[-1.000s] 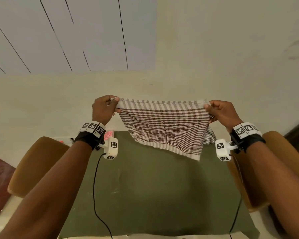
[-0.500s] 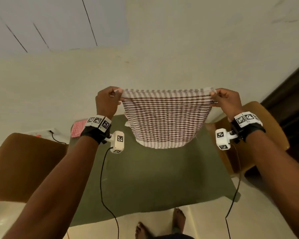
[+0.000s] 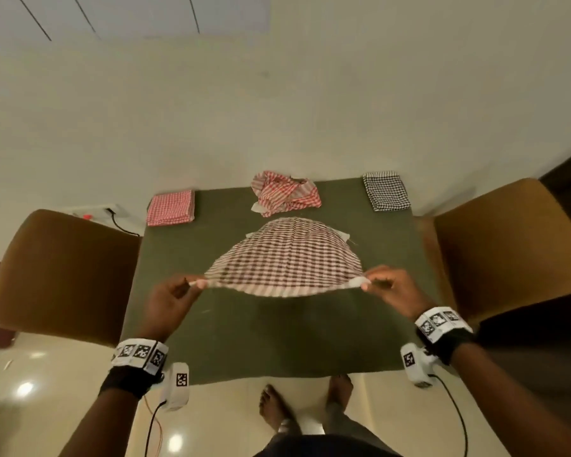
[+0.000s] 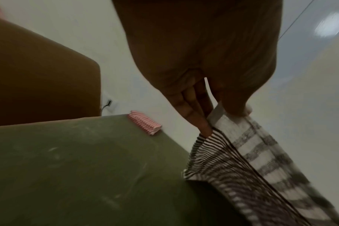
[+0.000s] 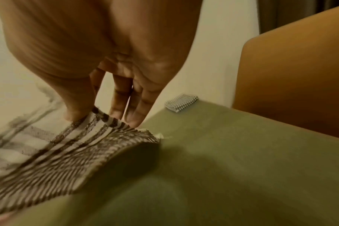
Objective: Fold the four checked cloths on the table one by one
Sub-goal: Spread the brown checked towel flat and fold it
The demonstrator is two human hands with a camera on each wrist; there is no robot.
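So the left hand and right hand each pinch a near corner of the brown checked cloth, fingers clamped on the hem, its far edge on the green table. Behind it: a folded red cloth, a crumpled red one, and a folded black cloth.

Four checked cloths show in all: one brown-and-white cloth spread between the hands, one crumpled red-and-white cloth, one folded red-and-white cloth and one folded black-and-white cloth. There is one green tabletop. Two tan chairs flank it, one left chair and one right chair. Two hands appear, the left hand and the right hand. Two bare feet stand below.
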